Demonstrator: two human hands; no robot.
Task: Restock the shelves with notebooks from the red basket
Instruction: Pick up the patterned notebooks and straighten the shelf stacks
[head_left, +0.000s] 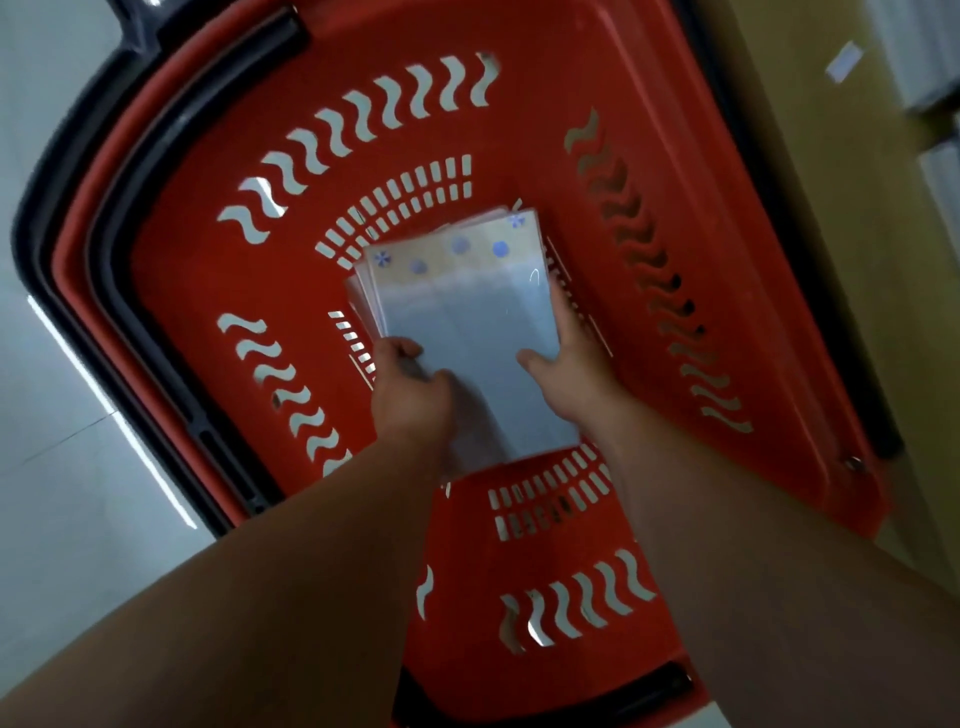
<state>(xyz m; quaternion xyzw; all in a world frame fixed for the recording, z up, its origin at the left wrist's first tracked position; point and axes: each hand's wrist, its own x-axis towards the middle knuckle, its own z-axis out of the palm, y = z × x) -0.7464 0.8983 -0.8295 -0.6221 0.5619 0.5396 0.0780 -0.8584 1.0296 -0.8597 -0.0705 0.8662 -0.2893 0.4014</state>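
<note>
Looking straight down into the red plastic basket (649, 156), wavy slots in its walls and a black rim, standing on a pale tiled floor (52, 441). Low inside it, both hands are on a fanned stack of thin pale notebooks (467, 312) in glossy clear wrap, with blue dots along the far edge. The left hand (410, 389) grips the near left corner, fingers (402, 351) curled over the edge. The right hand (569, 364) clasps the right side, thumb laid on top, the rest tucked out of sight underneath. Whether the stack rests on the basket bottom or sits just off it, I can't tell. Now, handling: these look light and flat but bendy, and that shiny wrap is likely slick, so the fan could slide apart. Best bet, I'd say: square the edges first, then pinch both long sides firmly near the middle, thumbs on top, so nothing sags or slips.
</note>
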